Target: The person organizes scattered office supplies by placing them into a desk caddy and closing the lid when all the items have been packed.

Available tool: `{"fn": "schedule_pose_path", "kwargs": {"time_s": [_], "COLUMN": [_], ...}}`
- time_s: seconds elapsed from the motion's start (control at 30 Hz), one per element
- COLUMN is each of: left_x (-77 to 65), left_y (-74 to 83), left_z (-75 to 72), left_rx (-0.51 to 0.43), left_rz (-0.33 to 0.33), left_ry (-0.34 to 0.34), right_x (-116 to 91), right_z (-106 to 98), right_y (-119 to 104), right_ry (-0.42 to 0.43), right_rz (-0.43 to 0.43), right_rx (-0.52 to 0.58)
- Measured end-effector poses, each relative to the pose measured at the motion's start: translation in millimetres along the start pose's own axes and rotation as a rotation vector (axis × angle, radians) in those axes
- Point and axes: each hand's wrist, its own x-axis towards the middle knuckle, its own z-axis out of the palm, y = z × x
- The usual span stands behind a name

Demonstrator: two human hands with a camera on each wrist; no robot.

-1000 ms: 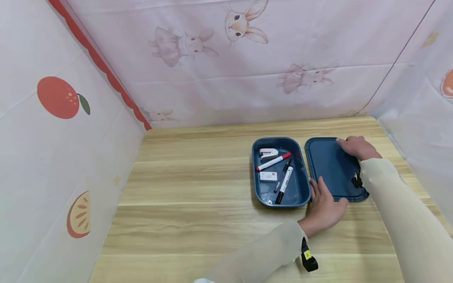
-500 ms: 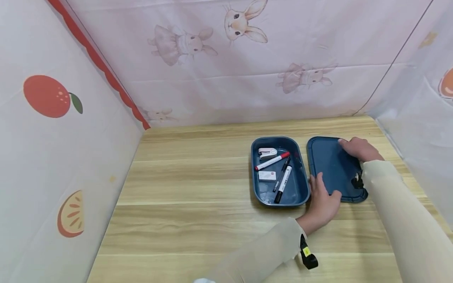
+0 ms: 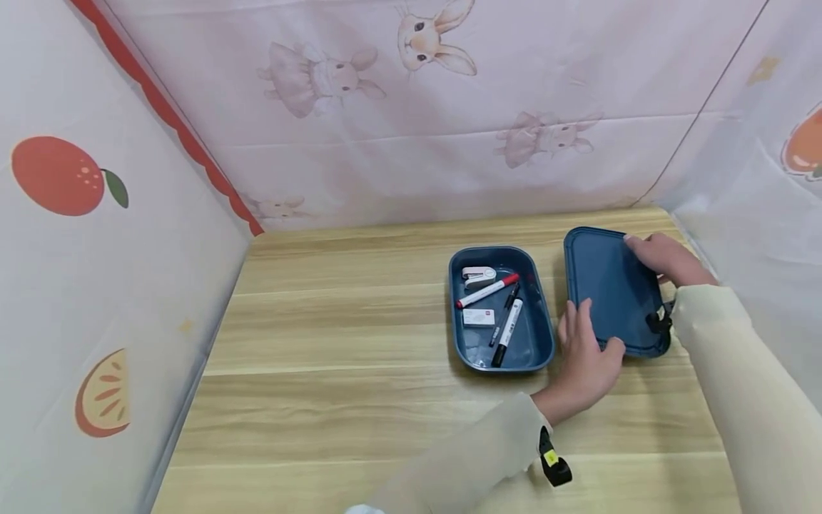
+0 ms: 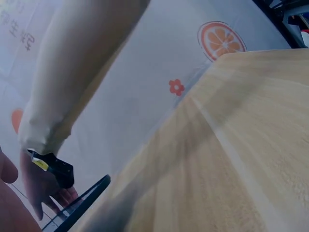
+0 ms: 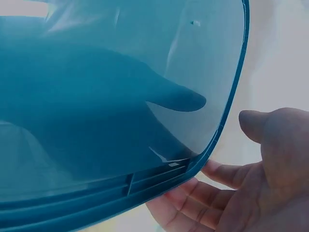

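A dark blue rectangular lid [image 3: 613,289] is tilted just off the table at the right, its far edge raised. My right hand [image 3: 671,258] grips it by the far right side. At the near left corner my left hand [image 3: 587,364] holds the lid, thumb near the front edge and fingers along the left side. In the right wrist view the lid [image 5: 116,106] fills much of the picture, with fingers [image 5: 193,200] of a hand behind its rim. Left of the lid stands the open blue box [image 3: 454,314].
In the box lie a small white stapler [image 3: 480,277], a red marker [image 3: 486,291], a small white block with a label [image 3: 478,318], a slim black pen [image 3: 504,314] and a black marker [image 3: 507,334]. Printed cloth walls [image 3: 411,178] border the wooden table [image 3: 347,400].
The lid lay flat beside the box; both hands have raised it, the far edge most, and its gap from the box has widened. The box and its contents appear unmoved on the table.
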Motion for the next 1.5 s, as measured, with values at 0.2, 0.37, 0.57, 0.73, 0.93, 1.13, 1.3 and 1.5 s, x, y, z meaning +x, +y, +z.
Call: {"fn": "schedule_pose_path", "kwargs": {"time_s": [0.2,0.37,0.57,0.73,0.93,1.13,1.3,1.5], "left_x": [-0.3,-2.1,-14.8,-25.5,-35.6,-50.7,-58.9,-70.7], "left_y": [4.8,2.1,-5.2,-13.5,-21.9,-29.6,-34.7,-38.1], "left_z": [-15.9,-30.1,-53.8,-76.5,-100.8,-118.5,-130.0,-141.5], "left_rx": [0.028,0.016,-0.006,-0.021,-0.05,-0.069,-0.081,-0.099], "left_rz": [0.14,0.152,0.108,0.093,0.073,0.07,0.072,0.076], "left_ry": [0.031,0.039,0.066,0.08,0.123,0.133,0.186,0.227], "right_x": [1,-2,-9,-17,-18,-15,-15,-12], "right_z": [-1,4,14,23,34,48,57,69], "right_y": [-9,-19,-45,-68,-90,-104,-120,-129], "right_ry": [0.015,0.007,0.026,0.02,0.033,0.052,0.046,0.022], "right_rz": [-0.045,-0.084,-0.134,-0.158,-0.214,-0.273,-0.301,-0.312], "right_rx": [0.101,0.171,0.198,0.209,0.216,0.24,0.254,0.265]}}
